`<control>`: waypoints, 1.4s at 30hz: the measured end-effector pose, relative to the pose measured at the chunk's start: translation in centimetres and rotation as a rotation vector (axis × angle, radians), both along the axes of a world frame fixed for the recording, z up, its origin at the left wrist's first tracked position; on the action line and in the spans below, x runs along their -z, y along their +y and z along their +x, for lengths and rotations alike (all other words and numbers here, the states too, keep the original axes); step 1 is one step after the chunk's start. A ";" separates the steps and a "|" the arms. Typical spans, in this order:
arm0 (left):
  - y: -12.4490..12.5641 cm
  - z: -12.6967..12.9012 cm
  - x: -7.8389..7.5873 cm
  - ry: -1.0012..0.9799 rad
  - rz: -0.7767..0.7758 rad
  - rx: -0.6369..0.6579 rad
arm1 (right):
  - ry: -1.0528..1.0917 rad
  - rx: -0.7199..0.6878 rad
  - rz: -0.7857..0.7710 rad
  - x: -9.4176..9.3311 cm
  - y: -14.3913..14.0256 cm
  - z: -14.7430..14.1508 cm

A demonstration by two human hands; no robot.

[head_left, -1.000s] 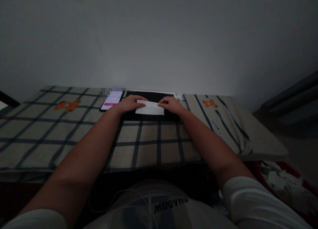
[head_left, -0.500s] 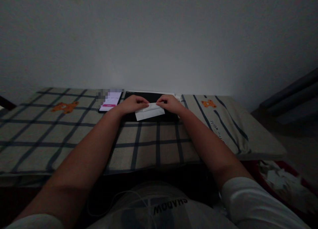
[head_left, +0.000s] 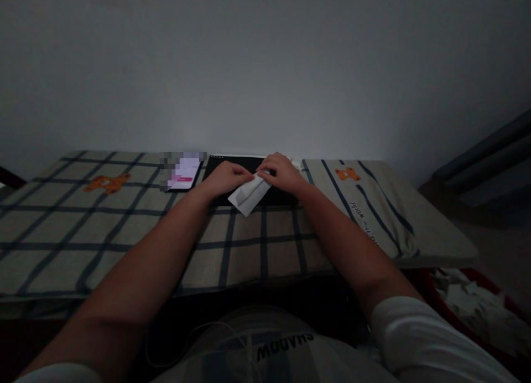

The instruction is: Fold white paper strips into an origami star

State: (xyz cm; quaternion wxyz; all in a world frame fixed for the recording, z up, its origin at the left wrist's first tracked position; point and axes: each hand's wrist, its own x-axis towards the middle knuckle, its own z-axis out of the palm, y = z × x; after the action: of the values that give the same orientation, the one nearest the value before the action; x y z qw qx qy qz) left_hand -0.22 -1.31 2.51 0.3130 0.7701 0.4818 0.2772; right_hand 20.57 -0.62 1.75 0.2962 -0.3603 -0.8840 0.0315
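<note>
Gripping wht paper (head_left: 254, 196), part-rolled, at upper end w/ both hands. On L hand (head_left: 226, 178): thumb & fingertips nearly closed, pinching paper's edge. On R hand (head_left: 284, 172): likewise pinched on upper end, fingers curled, just beside L fingertips. Held diagonally over blk pad (head_left: 213, 164), w/ near corner extending past pad's near edge; contact w/ pad: cannot tell. To left of L hand: lit phone (head_left: 185, 175), lying on plaid cloth (head_left: 265, 244). At lower R: red bin (head_left: 489, 281) w/ wht scraps (head_left: 468, 300).
</note>
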 end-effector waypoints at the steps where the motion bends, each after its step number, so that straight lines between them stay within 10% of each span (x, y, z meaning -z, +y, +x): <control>1: 0.1 0.0 0.3 -0.012 0.011 -0.020 | 0.024 0.045 0.027 0.0 -0.1 -0.1; 7: 0.5 0.7 1.8 -0.279 0.101 -0.279 | 0.388 0.270 -0.023 0.6 0.2 -0.9; 18: -0.3 2.5 2.7 -0.592 -0.005 -0.193 | 0.771 0.140 -0.600 0.9 0.4 -1.9; 42: 0.0 2.1 2.5 -0.564 -0.071 -0.109 | 0.768 0.029 -0.662 1.1 0.1 -1.6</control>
State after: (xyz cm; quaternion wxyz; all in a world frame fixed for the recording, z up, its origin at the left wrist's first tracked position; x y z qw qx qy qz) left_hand 1.83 -1.36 0.01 0.4462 0.6239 0.4259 0.4799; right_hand 19.00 -0.47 0.69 0.4704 -0.4093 -0.6488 0.4362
